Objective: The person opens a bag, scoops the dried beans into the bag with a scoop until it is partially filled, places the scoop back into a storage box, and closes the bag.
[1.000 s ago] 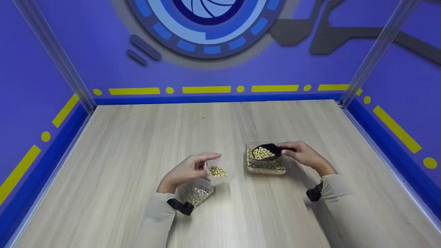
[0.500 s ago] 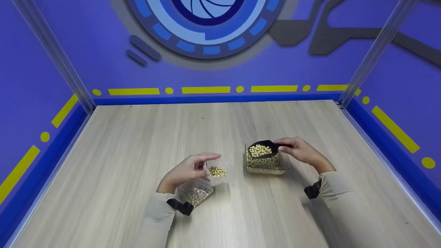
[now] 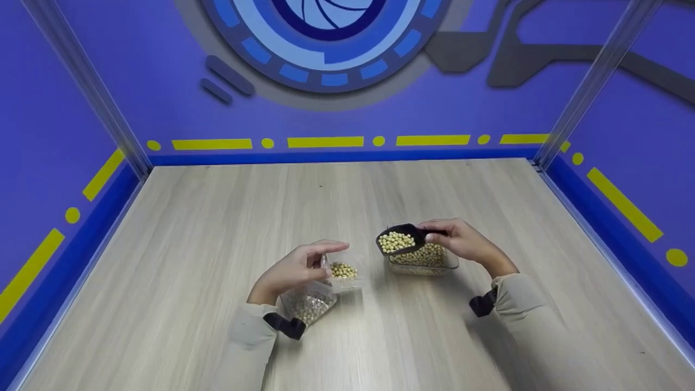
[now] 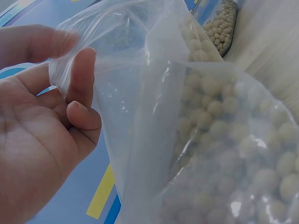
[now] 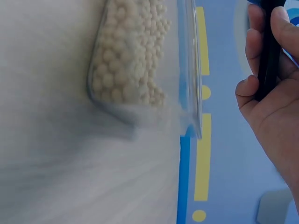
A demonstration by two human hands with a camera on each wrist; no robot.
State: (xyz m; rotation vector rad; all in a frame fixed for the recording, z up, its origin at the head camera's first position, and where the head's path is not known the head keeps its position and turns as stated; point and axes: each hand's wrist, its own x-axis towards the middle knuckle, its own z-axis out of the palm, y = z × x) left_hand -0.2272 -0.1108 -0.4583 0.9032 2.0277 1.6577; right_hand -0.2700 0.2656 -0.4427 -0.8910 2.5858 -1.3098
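Observation:
My right hand (image 3: 461, 240) grips the handle of a black scoop (image 3: 417, 234), seen also in the right wrist view as a dark handle (image 5: 269, 51) wrapped by the fingers. The scoop's bowl is heaped with pale yellow beans (image 3: 395, 242) and hangs over the left edge of a clear container (image 3: 450, 266) of the same beans. My left hand (image 3: 290, 272) pinches the upper edge of a clear plastic bag (image 3: 352, 283), whose mouth faces up with beans showing inside. In the left wrist view the bag's film (image 4: 121, 93) is held between thumb and fingers, with beans (image 4: 219, 112) lower in it.
The wood-grain table (image 3: 228, 217) spreads around both hands. Blue panels (image 3: 152, 108) with yellow marks wall it at the back and sides. A tiny speck (image 3: 320, 186) lies farther back on the tabletop.
My right hand has lifted the filled scoop from over the container and carried it left, closer to the bag. The left hand and the bag have stayed in place.

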